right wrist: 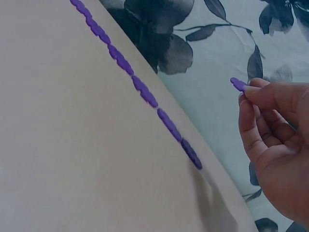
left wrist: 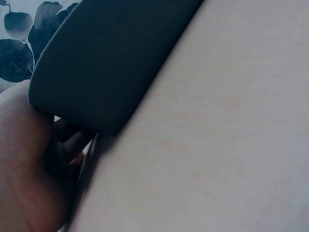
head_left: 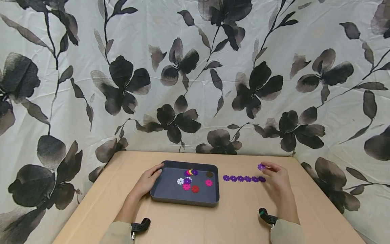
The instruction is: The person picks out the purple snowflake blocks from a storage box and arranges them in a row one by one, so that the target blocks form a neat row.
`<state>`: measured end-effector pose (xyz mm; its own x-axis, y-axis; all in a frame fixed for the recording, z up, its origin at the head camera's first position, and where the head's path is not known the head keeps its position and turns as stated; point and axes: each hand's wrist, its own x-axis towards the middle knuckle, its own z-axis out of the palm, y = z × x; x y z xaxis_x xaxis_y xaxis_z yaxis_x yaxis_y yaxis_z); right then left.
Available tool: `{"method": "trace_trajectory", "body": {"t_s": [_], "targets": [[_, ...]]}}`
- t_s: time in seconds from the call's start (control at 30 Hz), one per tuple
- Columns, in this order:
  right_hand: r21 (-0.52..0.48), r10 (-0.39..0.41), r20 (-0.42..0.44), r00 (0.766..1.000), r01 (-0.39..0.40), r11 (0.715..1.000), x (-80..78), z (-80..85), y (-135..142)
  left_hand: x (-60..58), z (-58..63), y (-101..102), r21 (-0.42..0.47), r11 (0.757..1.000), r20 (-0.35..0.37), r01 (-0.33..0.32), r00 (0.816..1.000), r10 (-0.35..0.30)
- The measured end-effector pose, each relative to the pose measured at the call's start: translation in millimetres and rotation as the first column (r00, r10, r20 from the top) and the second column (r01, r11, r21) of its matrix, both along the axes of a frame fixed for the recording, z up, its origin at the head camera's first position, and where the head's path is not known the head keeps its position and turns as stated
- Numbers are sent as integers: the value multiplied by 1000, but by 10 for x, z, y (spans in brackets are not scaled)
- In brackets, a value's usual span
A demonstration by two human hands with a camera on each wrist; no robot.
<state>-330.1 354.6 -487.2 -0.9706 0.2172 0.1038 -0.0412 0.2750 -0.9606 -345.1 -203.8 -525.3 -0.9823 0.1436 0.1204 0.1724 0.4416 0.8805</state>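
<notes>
In the head view my right hand [head_left: 278, 179] pinches a purple flower-shaped disc [head_left: 261, 166] between thumb and fingertips. The right wrist view shows that disc [right wrist: 237, 84] edge-on, raised above the table. Just below and left of this hand, a row of several purple flower discs [head_left: 240, 178] lies flat, running left to right. My left hand [head_left: 147, 181] holds the left side of a dark grey tray [head_left: 170, 198], thumb at the rim; in the left wrist view its fingers are partly hidden behind the tray wall [left wrist: 106, 63].
Inside the tray lie loose flower discs: white [head_left: 180, 181], red [head_left: 195, 189], pink [head_left: 208, 183], brown [head_left: 209, 174] and a small overlapping cluster [head_left: 191, 172]. The tan table [head_left: 231, 217] ends at a floral cloth [head_left: 213, 84] behind and at the sides.
</notes>
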Motion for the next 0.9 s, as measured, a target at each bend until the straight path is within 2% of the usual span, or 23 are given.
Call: {"method": "trace_trajectory", "body": {"t_s": [0.17, 0.53, 0.9], "targets": [[35, -2, 47, 999, 0, 999, 22, -71, 95, 3, 4, -1, -4, 1000, -2, 3, 1000, -3], [-1, -1, 101, 995, 1, 1000, 8, -148, 161, 4, 5, -2, -4, 1000, -3, 3, 1000, -3], [170, -57, 108, 992, 38, 985, 42, -183, 234, 0, 2, 3, 2, 1000, 0, 3, 1000, -3]]}}
